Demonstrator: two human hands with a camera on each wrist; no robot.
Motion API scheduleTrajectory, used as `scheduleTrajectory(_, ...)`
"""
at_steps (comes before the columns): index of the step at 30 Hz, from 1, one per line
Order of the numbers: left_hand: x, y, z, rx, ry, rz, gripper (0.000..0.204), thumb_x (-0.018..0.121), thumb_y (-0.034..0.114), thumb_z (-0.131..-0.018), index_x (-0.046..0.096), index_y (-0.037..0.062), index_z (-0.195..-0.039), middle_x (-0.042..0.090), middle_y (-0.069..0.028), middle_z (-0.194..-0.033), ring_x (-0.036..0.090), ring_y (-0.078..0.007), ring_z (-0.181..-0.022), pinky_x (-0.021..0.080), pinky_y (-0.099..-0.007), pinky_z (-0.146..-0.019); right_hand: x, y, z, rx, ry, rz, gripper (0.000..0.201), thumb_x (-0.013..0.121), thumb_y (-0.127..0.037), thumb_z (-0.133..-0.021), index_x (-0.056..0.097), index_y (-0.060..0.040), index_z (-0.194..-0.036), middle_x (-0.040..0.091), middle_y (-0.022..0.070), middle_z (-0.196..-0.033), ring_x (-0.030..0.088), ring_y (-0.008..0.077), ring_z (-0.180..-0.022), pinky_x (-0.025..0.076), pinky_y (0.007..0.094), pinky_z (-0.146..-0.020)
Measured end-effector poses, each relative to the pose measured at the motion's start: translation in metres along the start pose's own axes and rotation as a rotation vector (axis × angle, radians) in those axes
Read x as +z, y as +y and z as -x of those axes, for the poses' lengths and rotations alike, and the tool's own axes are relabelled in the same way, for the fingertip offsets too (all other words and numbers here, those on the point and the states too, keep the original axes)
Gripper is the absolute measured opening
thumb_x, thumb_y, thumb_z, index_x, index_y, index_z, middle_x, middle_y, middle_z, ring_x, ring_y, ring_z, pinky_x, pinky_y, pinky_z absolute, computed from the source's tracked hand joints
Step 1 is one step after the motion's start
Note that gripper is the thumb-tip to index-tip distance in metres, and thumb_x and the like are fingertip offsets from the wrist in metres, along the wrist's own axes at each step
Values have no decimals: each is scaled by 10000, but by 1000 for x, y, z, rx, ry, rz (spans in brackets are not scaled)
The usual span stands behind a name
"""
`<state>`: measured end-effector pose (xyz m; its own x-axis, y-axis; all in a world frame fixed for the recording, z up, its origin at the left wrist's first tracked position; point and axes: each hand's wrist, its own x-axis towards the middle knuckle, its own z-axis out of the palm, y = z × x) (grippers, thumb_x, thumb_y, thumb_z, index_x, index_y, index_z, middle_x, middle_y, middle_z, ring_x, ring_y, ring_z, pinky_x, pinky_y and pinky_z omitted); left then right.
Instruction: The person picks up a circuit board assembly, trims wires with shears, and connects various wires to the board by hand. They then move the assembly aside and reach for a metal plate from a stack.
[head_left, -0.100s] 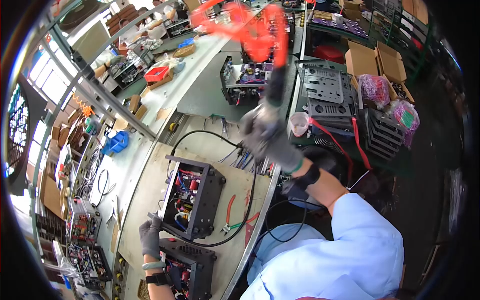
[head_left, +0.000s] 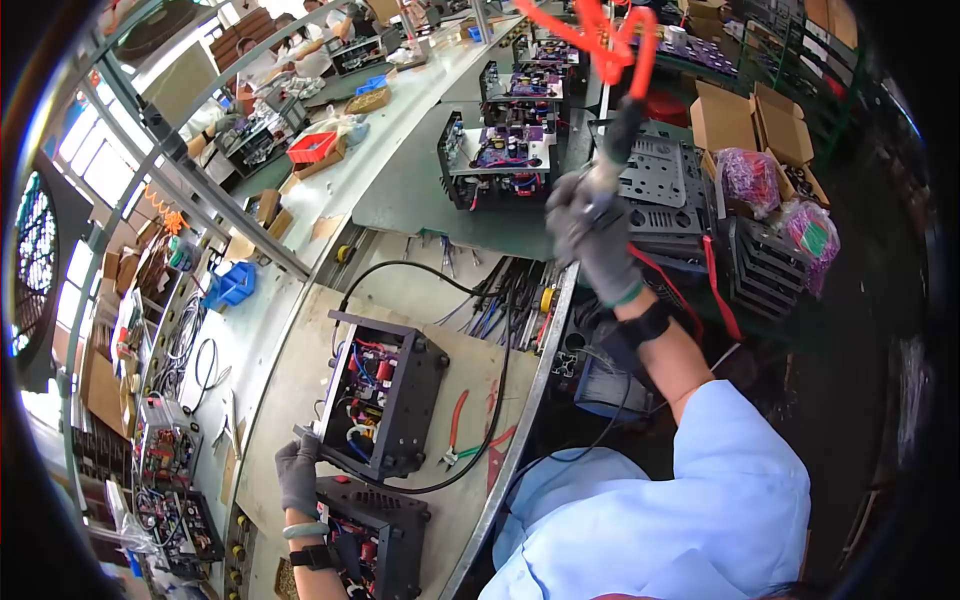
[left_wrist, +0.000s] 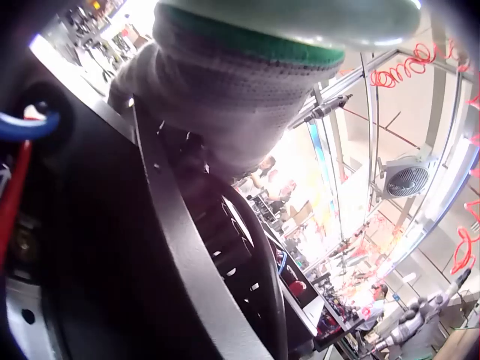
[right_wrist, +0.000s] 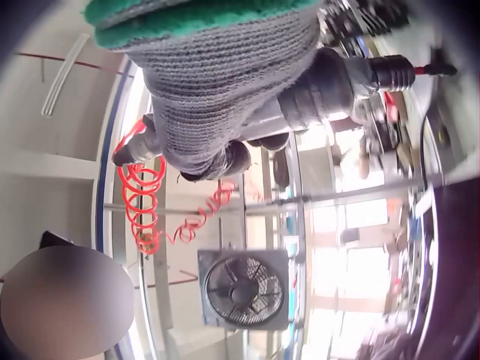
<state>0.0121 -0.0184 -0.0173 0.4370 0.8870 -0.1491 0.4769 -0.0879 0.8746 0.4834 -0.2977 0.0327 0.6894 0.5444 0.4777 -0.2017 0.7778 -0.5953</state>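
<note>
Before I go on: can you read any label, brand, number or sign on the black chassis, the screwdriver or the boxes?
No readable text in any view.
Black chassis under the left hand: no legible marking.
Screwdriver gripped by the right hand: nothing readable.
Cardboard boxes: too small and blurred to tell.

Head view steeply down over bench point(head_left: 300, 360), wrist views close, facing upward past gloves

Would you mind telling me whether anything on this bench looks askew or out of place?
Little stands out. The open black chassis sits tilted, one corner lifted in the left hand, on purpose by the look of it. Red-handled pliers lie loose beside it, near a black cable. The right hand grips a hanging screwdriver.
</note>
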Motion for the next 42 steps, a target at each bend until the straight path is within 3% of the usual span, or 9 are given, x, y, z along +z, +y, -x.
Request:
scheduleTrajectory(2,-19,6,-1,42,2,-138,425,692,375,-955,693,-47,-909,673,-62,-762,600,-110,-708,500,-292,-668,8,-32,-3,-278,359,833,227,662,23,-850,612,-29,-1065,603,7,-895,598,106,-816,507,245,-693)
scheduleTrajectory(10,34,136,26,459,299,-1551,240,643,292,-855,695,63,-908,685,-117,-983,618,-297,-992,450,-493,-896,-35,-18,8,-91,428,553,173,655,38,-869,620,-76,-994,608,11,-732,533,78,-513,390,253,-416)
scheduleTrajectory(14,124,197,42,1037,199,-768,173,677,243,-810,683,109,-919,680,-101,-955,629,-313,-939,479,-448,-864,-14,-57,2,-298,362,748,166,651,-44,-860,612,-57,-1021,633,30,-808,588,91,-626,488,236,-541)
scheduleTrajectory(20,270,141,0,843,-371,-847,311,610,334,-908,643,89,-1097,691,-171,-1035,658,-384,-944,520,-484,-822,-72,-19,-3,-364,313,1195,209,740,-9,-833,632,-85,-995,597,-11,-767,544,49,-627,454,234,-554)
scheduleTrajectory(22,294,129,-14,460,-530,-904,540,552,559,-916,639,90,-1168,686,-197,-1122,654,-391,-1047,516,-504,-876,-163,30,-11,318,49,-474,163,735,-98,-868,591,-88,-942,585,-18,-776,569,72,-667,482,259,-611)
scheduleTrajectory(26,311,121,-7,516,-529,-1179,629,643,653,-771,698,149,-1143,709,-162,-1109,667,-362,-1066,529,-476,-871,-81,4,10,-361,147,1561,542,755,-389,-735,645,-73,-1162,666,135,-909,678,317,-811,546,408,-781)
scheduleTrajectory(30,318,108,-39,564,-549,-1116,444,616,457,-854,693,131,-1145,724,-181,-1051,678,-365,-1047,530,-466,-863,10,5,63,-857,399,1822,355,658,-246,-745,604,-39,-1027,587,160,-912,582,368,-857,459,510,-732)
scheduleTrajectory(36,309,102,-63,468,-399,-1284,378,506,362,-931,648,124,-1189,695,-220,-1104,640,-429,-1087,496,-497,-926,53,81,208,155,-745,1577,370,743,-284,-685,685,-97,-998,614,130,-1114,584,284,-1036,451,438,-855)
scheduleTrajectory(42,303,98,-51,529,-396,-1237,382,485,366,-942,648,118,-1182,686,-228,-1119,626,-442,-1100,482,-510,-945,81,169,254,79,-769,1883,134,694,-236,-718,738,-129,-786,665,58,-769,649,264,-708,439,444,-624)
